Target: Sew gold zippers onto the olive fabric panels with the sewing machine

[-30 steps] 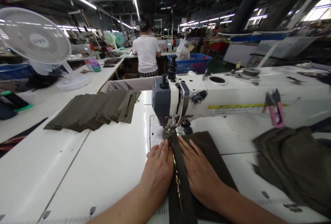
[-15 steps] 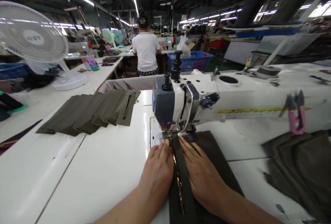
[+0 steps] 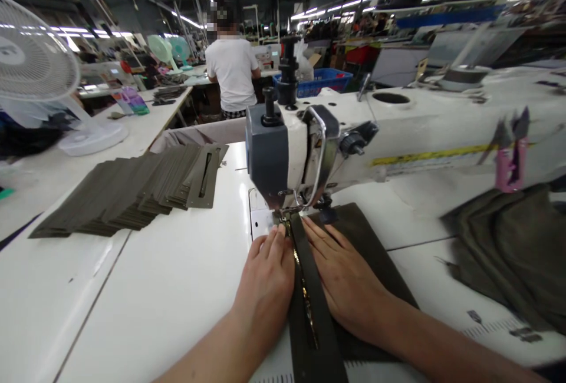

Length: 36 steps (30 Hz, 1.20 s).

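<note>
A dark olive fabric piece with a zipper [image 3: 309,289] runs from the table's near edge up under the presser foot of a white sewing machine [image 3: 309,147]. My left hand [image 3: 265,277] lies flat on the table just left of the zipper, fingers stretched toward the needle. My right hand [image 3: 342,277] lies flat on the fabric right of the zipper, fingers together and extended. Both hands press the piece down; neither grips anything.
A fanned stack of olive zipper panels [image 3: 128,185] lies to the left. A pile of olive fabric [image 3: 508,253] sits at right, pink thread snips [image 3: 508,159] hang on the machine. A white fan [image 3: 35,71] stands far left. A person in a white shirt [image 3: 232,79] works beyond.
The view has shifted closer and lower toward the machine. My hands stay flat on either side of the zipper, edged slightly toward the presser foot.
</note>
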Each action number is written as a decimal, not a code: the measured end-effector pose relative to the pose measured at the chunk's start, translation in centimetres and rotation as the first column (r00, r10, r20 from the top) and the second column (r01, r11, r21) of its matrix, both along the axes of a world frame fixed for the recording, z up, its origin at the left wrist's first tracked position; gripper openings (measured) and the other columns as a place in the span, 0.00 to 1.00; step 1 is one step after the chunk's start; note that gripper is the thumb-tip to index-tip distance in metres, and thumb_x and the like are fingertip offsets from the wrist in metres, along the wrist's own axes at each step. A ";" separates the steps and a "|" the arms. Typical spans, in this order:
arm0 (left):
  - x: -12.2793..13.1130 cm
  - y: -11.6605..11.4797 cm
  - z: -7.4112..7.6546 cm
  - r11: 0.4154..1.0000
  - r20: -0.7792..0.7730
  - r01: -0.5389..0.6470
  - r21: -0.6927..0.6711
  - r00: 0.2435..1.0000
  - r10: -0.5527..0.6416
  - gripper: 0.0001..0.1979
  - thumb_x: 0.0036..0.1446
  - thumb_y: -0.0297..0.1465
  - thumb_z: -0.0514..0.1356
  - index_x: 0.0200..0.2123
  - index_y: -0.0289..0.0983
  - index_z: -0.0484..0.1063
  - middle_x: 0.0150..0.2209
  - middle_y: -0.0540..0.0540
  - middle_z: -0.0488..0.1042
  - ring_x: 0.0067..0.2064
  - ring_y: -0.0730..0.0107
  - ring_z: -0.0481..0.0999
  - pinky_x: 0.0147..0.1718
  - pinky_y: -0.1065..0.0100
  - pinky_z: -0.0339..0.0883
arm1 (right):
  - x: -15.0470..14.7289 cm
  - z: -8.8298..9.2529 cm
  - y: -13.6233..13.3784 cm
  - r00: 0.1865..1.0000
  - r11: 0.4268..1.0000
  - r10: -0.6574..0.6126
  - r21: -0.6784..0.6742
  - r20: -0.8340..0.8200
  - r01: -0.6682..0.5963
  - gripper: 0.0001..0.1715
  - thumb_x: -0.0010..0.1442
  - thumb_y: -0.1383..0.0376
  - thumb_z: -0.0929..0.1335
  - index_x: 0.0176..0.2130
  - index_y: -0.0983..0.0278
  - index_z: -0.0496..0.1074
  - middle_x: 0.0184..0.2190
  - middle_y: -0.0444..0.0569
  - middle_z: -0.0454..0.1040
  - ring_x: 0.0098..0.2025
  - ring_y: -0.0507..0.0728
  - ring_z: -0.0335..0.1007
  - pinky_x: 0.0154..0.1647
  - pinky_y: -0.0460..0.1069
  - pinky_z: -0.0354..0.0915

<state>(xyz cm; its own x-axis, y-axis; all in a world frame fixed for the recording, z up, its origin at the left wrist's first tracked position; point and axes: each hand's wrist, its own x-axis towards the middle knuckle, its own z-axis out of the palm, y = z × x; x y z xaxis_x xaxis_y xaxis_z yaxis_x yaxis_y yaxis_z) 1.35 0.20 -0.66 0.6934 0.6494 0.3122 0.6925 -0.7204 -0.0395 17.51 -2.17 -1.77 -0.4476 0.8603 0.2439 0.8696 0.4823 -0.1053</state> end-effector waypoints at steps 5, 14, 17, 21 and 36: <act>-0.1 0.1 -0.2 1.000 -0.010 0.007 -0.003 1.000 -0.007 0.17 0.58 0.18 0.44 0.47 0.25 0.65 0.51 0.30 0.67 0.53 0.54 0.67 0.48 0.55 0.63 | -0.1 0.1 -0.1 1.000 1.000 -0.005 0.025 0.005 0.005 0.29 0.57 0.69 0.58 0.59 0.68 0.57 0.57 0.55 0.61 0.60 0.59 0.50 0.60 0.59 0.47; 0.3 0.0 0.3 1.000 -0.057 -0.007 -0.026 0.998 0.006 0.16 0.57 0.17 0.45 0.47 0.23 0.65 0.51 0.26 0.65 0.52 0.52 0.67 0.48 0.55 0.63 | 0.0 0.1 0.0 1.000 1.000 0.006 -0.031 -0.007 -0.007 0.27 0.59 0.69 0.57 0.57 0.69 0.60 0.58 0.55 0.58 0.61 0.59 0.47 0.61 0.59 0.43; 0.3 0.0 0.5 1.000 -0.075 -0.006 -0.016 0.997 0.005 0.16 0.57 0.17 0.45 0.47 0.23 0.65 0.51 0.27 0.65 0.52 0.53 0.68 0.48 0.55 0.62 | 0.0 0.1 0.1 1.000 1.000 0.012 -0.028 -0.024 -0.013 0.27 0.59 0.68 0.57 0.58 0.69 0.59 0.59 0.55 0.58 0.62 0.60 0.46 0.61 0.59 0.43; 0.1 0.2 0.4 1.000 -0.074 -0.002 -0.010 0.997 0.001 0.16 0.58 0.17 0.44 0.47 0.24 0.64 0.50 0.28 0.65 0.51 0.55 0.68 0.48 0.55 0.62 | -0.1 0.2 0.3 0.999 1.000 0.010 -0.019 -0.052 -0.011 0.26 0.60 0.68 0.58 0.58 0.69 0.58 0.59 0.56 0.57 0.62 0.60 0.47 0.60 0.60 0.44; -0.2 1.7 0.8 0.998 0.062 0.009 -0.065 0.998 -0.005 0.11 0.56 0.18 0.49 0.41 0.32 0.66 0.40 0.39 0.68 0.41 0.61 0.70 0.41 0.58 0.68 | 0.0 -0.9 1.8 0.996 1.000 0.024 -0.005 -0.080 -0.024 0.26 0.61 0.66 0.59 0.58 0.68 0.58 0.58 0.57 0.57 0.62 0.61 0.46 0.60 0.60 0.44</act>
<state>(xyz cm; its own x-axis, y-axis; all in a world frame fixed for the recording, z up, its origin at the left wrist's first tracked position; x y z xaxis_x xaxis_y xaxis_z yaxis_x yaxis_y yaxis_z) 1.17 1.93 0.12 0.6783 0.6653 0.3120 0.6874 -0.7246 0.0506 17.53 -0.41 -2.65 -0.4476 0.8510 0.2747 0.8464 0.5023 -0.1771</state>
